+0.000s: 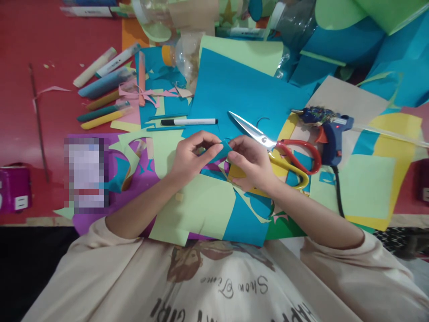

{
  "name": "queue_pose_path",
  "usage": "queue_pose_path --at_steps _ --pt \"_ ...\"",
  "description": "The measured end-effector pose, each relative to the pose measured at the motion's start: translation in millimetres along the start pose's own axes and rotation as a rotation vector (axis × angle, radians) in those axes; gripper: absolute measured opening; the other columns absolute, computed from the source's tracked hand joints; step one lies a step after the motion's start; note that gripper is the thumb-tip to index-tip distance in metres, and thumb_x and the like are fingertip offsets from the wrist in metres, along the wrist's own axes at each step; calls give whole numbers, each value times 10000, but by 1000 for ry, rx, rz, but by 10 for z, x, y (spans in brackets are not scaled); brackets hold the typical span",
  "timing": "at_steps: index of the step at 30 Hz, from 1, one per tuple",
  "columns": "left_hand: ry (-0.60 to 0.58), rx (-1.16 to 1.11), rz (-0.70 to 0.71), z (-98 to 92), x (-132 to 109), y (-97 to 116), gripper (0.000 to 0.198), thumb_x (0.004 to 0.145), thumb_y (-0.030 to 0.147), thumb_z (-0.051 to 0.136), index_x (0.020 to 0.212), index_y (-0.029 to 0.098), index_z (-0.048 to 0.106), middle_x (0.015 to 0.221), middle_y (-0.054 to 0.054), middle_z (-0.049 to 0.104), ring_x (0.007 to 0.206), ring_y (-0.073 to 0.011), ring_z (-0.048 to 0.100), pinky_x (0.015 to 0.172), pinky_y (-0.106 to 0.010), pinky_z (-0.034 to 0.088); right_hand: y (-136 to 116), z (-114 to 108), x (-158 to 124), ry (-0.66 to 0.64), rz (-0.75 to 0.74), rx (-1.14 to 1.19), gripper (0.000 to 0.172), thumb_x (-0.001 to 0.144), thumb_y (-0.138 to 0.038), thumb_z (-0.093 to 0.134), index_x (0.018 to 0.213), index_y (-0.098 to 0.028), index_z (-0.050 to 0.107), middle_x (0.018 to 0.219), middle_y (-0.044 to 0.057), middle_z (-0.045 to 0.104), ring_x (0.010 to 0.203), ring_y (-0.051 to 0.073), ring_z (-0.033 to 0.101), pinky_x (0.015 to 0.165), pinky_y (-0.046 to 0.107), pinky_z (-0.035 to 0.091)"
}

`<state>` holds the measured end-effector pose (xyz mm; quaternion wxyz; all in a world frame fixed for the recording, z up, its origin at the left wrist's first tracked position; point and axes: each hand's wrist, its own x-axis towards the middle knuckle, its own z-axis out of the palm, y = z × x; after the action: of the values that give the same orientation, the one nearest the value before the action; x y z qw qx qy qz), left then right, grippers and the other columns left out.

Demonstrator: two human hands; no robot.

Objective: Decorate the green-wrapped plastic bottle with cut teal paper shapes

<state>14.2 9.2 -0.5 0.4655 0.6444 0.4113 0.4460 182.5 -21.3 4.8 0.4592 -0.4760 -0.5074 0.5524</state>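
Both hands meet over a small blue paper piece [219,151] in the middle of the table. My left hand [192,156] pinches its left end between thumb and fingers. My right hand [250,162] pinches its right end, fingers curled. Right beside my right hand lie scissors [272,144] with red and yellow handles, blades pointing left. A large blue paper sheet [241,91] lies just beyond the hands. Sheets of light green paper [201,205] lie under my wrists.
A blue glue gun [330,129] with a black cord lies right of the scissors. A black-capped white marker [189,121] lies left of the blades. Rolled paper tubes and markers [103,96] lie at the far left on the red surface [50,40]. Plastic bottles [181,49] stand behind.
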Motion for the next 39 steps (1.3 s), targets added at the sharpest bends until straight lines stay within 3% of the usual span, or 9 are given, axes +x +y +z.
queue_pose_path --at_steps 8,13,20,25,29,34,39 --pt "-168 -55 -146 26 8 33 419 770 585 687 732 182 580 644 21 610 527 -74 539 458 -187 422 -11 -16 9 99 -76 -28 354 795 -570 677 769 -230 584 718 0 585 671 141 564 626 301 495" --pt "-157 -85 -196 23 11 31 388 768 551 693 746 191 550 660 26 585 543 -75 521 470 -190 419 -18 -18 8 73 -78 -57 363 796 -597 661 768 -244 582 732 6 590 664 148 564 622 321 501" --pt "-194 4 -60 -18 5 60 191 825 374 637 801 198 566 691 28 594 554 -71 522 501 -189 423 12 -3 -1 94 -129 -119 273 815 -471 680 763 -218 592 713 -2 599 647 134 550 603 297 465" --pt "-215 95 15 -29 -2 56 182 867 345 585 769 192 593 719 4 633 564 -75 516 500 -204 397 11 9 -15 54 -190 -222 188 825 -354 659 722 -218 579 668 -12 580 642 136 534 628 304 455" --pt "-164 104 10 -21 -6 51 171 864 334 588 762 197 587 697 15 623 567 -78 518 493 -209 380 10 -9 -26 108 -227 -233 177 840 -364 649 741 -224 608 716 8 624 665 148 556 628 314 470" --pt "-196 96 129 -25 7 62 121 842 228 594 731 200 553 681 22 614 611 -85 551 556 -213 426 -14 -21 -42 153 -320 -229 192 858 -377 653 731 -234 636 714 22 657 699 173 598 657 340 491" --pt "-204 123 144 -32 5 55 159 873 310 615 755 205 594 710 6 645 679 -109 588 634 -239 460 -14 -5 -54 141 -355 -238 137 859 -288 652 733 -234 649 724 19 680 690 167 618 645 330 500"
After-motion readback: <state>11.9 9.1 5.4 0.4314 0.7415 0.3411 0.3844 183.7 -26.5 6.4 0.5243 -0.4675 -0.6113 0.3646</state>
